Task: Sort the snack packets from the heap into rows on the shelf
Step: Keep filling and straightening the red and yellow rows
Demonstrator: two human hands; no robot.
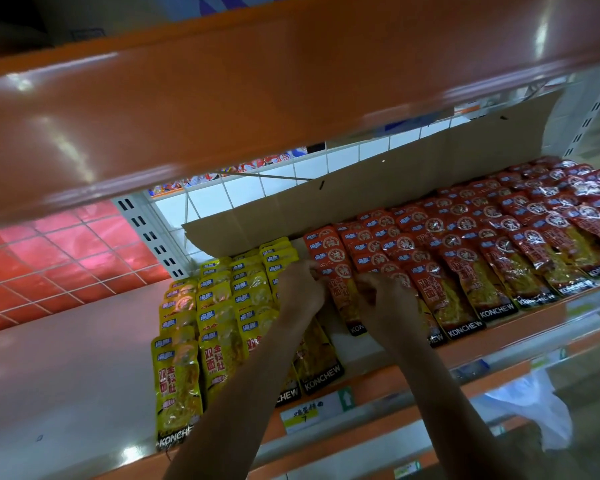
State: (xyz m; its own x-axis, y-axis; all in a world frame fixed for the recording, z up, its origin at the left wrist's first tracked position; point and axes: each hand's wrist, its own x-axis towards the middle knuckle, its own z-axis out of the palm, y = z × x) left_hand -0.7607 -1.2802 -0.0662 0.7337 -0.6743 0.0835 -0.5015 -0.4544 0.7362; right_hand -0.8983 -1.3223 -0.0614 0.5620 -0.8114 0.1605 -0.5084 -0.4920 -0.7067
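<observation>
You have two hands in view, a left hand (pixel 300 289) and a right hand (pixel 385 299). The packets come in two colours. The yellow packets (pixel 219 355) lie in four rows, as far as your left arm lets you count. The red packets (pixel 465 271) lie in at least seven rows, and the far ones blur toward the right edge. Single packets overlap too much to count. There is one cardboard sheet (pixel 395 174), one white plastic bag (pixel 534 410) and one handwritten shelf label (pixel 303 412).
</observation>
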